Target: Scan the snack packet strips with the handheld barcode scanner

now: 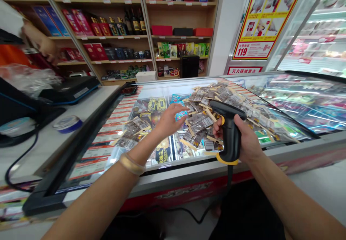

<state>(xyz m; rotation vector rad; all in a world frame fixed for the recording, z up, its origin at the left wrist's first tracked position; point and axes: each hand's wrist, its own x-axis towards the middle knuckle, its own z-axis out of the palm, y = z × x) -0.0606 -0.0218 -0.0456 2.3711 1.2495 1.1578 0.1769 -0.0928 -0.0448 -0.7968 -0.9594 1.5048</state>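
Note:
My right hand (247, 139) grips a black barcode scanner (231, 135) with yellow trim, its fingers wrapped round the handle. The scanner's head points left above the packets, and its cable hangs down in front of the freezer. My left hand (171, 120), with a gold-coloured bangle (132, 164) on the wrist, hovers over the freezer's glass lid, fingers apart and apparently holding nothing. Under and beyond both hands spreads a large pile of small packets (200, 122) with tan strips along one edge. A smaller group of the same packets (132, 131) lies left of my left hand.
The chest freezer (189, 168) holds wrapped goods beneath its glass. On the left counter (62, 139) are a black device (72, 88), a round tub (67, 123) and a cable. A co-worker's hand (44, 47) shows upper left. Shelves (113, 38) with boxes and bottles stand behind.

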